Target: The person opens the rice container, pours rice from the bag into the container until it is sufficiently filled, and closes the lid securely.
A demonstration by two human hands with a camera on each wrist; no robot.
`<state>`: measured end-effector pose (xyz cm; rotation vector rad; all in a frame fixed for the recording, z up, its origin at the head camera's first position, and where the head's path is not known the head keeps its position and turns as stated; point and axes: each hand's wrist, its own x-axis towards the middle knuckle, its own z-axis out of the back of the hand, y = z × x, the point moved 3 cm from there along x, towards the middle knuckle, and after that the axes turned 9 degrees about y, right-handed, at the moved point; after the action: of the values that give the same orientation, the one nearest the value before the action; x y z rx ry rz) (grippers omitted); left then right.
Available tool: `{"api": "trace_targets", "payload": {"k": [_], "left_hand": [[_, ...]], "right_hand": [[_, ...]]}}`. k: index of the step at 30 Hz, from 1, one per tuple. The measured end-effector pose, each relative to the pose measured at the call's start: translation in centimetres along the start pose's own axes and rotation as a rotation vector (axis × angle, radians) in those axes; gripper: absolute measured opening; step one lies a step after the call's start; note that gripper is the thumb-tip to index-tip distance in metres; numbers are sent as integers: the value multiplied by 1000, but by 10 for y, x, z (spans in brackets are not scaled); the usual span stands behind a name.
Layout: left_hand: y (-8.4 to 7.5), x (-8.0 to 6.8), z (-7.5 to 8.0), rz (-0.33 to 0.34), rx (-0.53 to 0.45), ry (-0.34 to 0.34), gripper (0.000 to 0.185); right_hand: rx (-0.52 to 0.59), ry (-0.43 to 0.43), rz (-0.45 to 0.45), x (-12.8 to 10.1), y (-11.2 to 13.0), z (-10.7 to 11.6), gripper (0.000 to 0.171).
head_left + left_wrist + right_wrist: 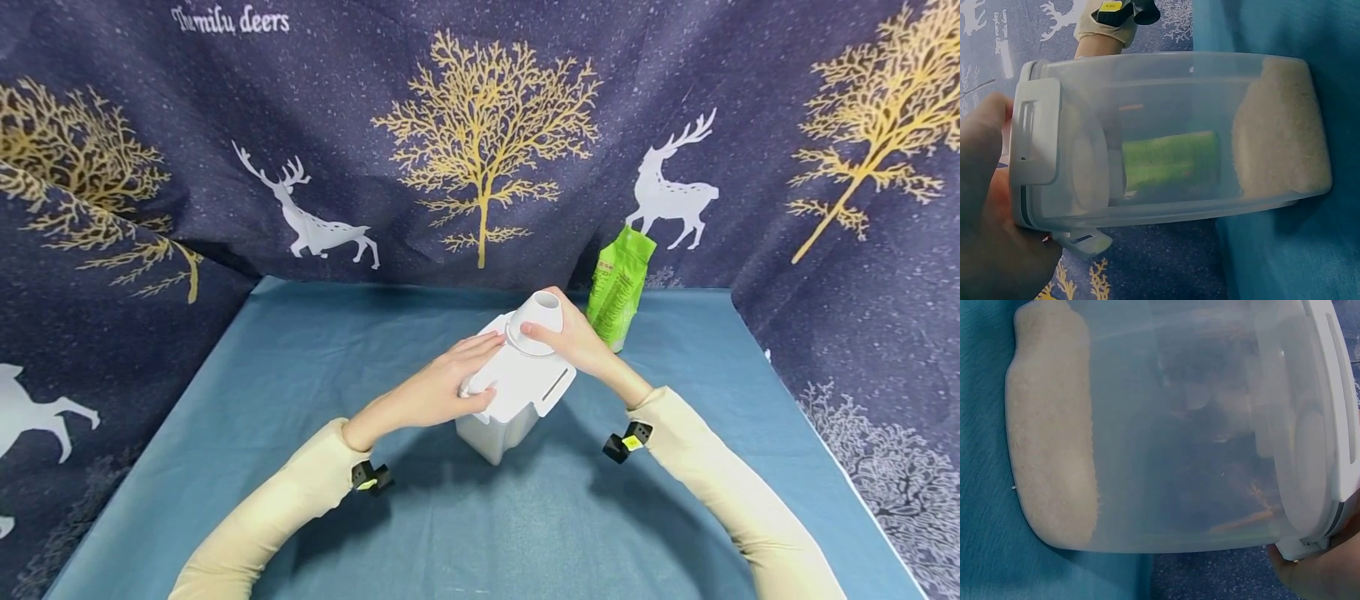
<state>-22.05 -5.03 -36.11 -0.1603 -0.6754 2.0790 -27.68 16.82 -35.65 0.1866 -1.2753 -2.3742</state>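
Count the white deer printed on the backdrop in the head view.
4: one deer left of the middle tree, one deer above the green bag, one at the left edge, plus a sliver below it. Others may lie out of frame.

Frosted, smooth plastic container [510,400] (white lid [525,375] matt); glossy green bag [619,286]; matt blue cloth surface [300,375].

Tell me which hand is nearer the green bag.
Right. The right hand grips the container's spout beside the green bag; the left hand rests on the lid, farther away.
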Motion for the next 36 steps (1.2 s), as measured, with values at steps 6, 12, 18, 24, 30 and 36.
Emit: {"api": "trace_targets", "payload": {"k": [6, 12, 18, 24, 30, 36], "left_hand": [[1, 0, 2, -17, -7, 8, 66], [5, 2, 5, -26, -24, 23, 63], [9, 2, 7, -39, -49, 29, 62], [9, 3, 7, -60, 2, 43, 61], [10, 3, 10, -59, 29, 43, 61], [11, 2, 10, -56, 18, 44, 61]], "right_hand": [[18, -8, 11, 1, -1, -1, 47], [-4, -51, -18, -2, 0, -2, 50], [-18, -75, -51, -5, 1, -4, 51], [-11, -90, -43, -5, 1, -5, 50], [-35, -134, -58, -8, 4, -6, 52], [-57, -158, -95, -11, 4, -8, 52]]}}
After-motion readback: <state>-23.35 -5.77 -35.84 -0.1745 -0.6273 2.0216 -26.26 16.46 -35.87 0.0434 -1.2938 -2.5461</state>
